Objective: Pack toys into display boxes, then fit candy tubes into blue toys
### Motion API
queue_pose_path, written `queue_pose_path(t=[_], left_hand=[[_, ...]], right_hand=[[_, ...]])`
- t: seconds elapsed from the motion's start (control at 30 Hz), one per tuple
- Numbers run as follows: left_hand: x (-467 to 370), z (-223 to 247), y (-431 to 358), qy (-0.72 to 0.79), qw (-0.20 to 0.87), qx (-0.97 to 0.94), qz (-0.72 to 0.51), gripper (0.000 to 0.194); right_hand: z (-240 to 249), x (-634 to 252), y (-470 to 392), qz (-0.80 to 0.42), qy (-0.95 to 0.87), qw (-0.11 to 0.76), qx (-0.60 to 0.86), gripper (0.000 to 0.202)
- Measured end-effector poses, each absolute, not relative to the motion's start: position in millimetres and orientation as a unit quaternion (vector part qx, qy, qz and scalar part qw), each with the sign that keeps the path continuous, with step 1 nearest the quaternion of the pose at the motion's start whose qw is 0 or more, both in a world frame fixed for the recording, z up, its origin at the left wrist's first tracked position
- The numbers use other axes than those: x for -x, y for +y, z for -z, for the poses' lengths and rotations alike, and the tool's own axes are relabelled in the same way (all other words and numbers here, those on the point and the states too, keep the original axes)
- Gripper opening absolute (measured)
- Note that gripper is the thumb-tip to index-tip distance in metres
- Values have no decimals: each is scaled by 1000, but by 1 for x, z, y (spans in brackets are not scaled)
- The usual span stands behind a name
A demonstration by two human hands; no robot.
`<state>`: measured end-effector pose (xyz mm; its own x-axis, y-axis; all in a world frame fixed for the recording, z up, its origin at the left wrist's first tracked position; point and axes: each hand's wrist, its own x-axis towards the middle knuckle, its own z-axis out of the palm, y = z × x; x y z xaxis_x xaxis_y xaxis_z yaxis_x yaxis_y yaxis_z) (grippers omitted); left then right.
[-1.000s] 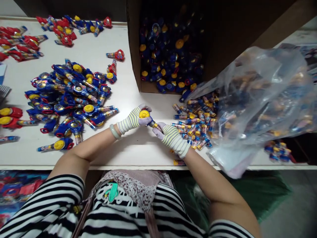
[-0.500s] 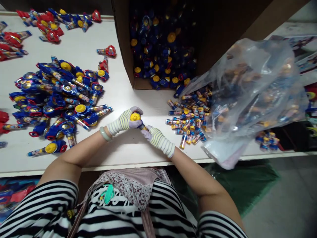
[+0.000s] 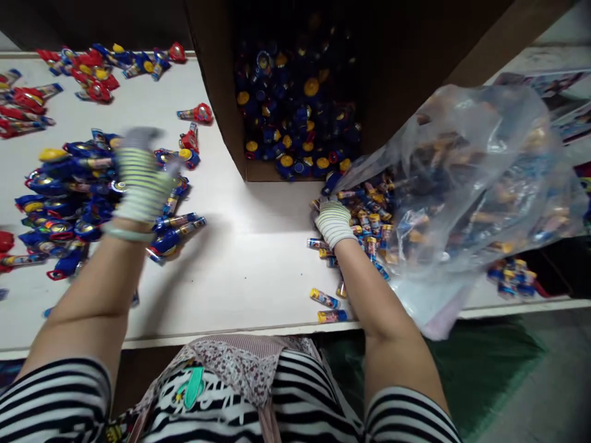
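My left hand [image 3: 141, 175], in a striped glove and blurred by motion, is over the pile of blue toys [image 3: 69, 184] with yellow discs and small tubes attached. Its thumb stands apart from the other fingers, and nothing shows in it. At the left edge of the heap of small tubes [image 3: 372, 227] with yellow and blue caps is my right hand [image 3: 333, 220], also gloved. Its fingertips reach in among the tubes and are partly hidden, so any hold cannot be made out. Two tubes [image 3: 324, 298] lie near the table's front edge.
A large cardboard box [image 3: 217, 92] holding many blue toys stands at the back middle. A clear plastic bag [image 3: 480, 178] with more tubes spreads across the right. Red toys [image 3: 28, 101] lie at the far left and back left of the white table [image 3: 249, 264].
My hands have parted from the blue toy they held together. The left moved to the toy pile, the right to the tubes. Two tubes now lie near the front edge.
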<state>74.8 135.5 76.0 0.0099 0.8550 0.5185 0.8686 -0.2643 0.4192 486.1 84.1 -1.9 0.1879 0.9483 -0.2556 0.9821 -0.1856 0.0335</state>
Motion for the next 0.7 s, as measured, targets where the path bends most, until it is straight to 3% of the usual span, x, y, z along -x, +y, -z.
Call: queue_pose_path(t=[0.1, 0.27, 0.53, 0.7], left_hand=[[-214, -39, 168, -490, -258, 793, 254, 43], [-337, -11, 228, -566, -350, 716, 211, 68], [-283, 11, 167, -528, -452, 679, 235, 63], [-246, 9, 102, -461, -560, 549, 416, 53]], right_hand=[[5, -472, 90, 96, 614, 140, -771, 37], [14, -461, 67, 85, 667, 122, -730, 38], [28, -471, 27, 157, 735, -55, -657, 44], [19, -441, 12, 231, 734, -160, -618, 47]])
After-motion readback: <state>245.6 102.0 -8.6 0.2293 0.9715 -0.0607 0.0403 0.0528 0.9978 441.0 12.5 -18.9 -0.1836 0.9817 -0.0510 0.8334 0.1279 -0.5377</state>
